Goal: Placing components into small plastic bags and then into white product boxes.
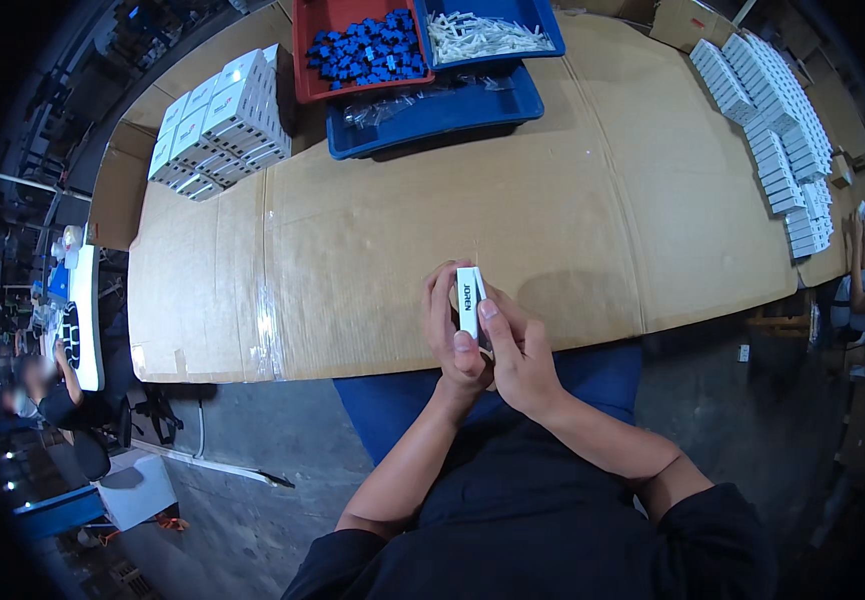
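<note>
A small, narrow white box [468,297] with dark printing on its face is held between my two hands, just above the near edge of the cardboard-covered table [392,230]. My left hand [445,325] wraps round its left side, the thumb pressed near its lower end. On the other side, my right hand [519,350] grips the box, with its thumb against the right edge. The box stands roughly lengthwise, pointing away from me. Its underside and the fingertips beneath it are hidden.
White boxes [214,125] are stacked at the far left. A red tray [304,80] holds blue parts; a blue tray [558,40] holds slender white pieces; another blue tray [432,135] contains clear plastic. Rows of white boxes [777,125] stand at right. People are at both sides.
</note>
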{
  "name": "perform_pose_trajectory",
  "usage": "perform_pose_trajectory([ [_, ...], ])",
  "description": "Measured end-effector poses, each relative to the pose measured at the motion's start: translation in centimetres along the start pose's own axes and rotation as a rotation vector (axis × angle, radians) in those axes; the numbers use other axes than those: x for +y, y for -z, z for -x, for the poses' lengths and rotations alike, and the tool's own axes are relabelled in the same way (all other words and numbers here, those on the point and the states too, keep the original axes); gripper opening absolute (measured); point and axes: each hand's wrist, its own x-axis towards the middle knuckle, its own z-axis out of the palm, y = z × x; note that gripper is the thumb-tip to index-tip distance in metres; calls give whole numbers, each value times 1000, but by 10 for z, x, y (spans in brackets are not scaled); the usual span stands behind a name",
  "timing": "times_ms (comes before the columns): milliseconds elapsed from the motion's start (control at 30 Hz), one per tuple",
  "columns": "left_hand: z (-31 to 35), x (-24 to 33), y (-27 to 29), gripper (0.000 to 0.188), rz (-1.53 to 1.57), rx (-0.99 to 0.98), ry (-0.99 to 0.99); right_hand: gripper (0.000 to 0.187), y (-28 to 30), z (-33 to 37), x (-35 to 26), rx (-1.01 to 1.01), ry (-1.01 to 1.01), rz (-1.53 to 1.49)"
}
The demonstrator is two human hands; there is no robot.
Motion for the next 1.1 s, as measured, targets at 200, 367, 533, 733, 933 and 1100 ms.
perform_pose_trajectory([
  [200, 0, 4, 2, 86, -4, 25, 55, 47, -1, -3, 1, -51, 4, -15],
  [367, 1, 5, 4, 85, 68, 60, 119, 47, 2, -6, 2, -84, -75, -36],
  [533, -8, 10, 6, 93, 31, -59, 207, 53, 9, -19, 18, -109, -122, -108],
  [733, 2, 3, 8, 90, 256, -110, 396, 74, 43, -19, -2, -293, -109, 97],
  [933, -16, 19, 14, 86, 707, -241, 956, 95, 50, -21, -2, -220, 413, 692],
  [1100, -12, 42, 8, 83, 830, -326, 1046, 84, 62, -41, -3, -256, 766, 811],
])
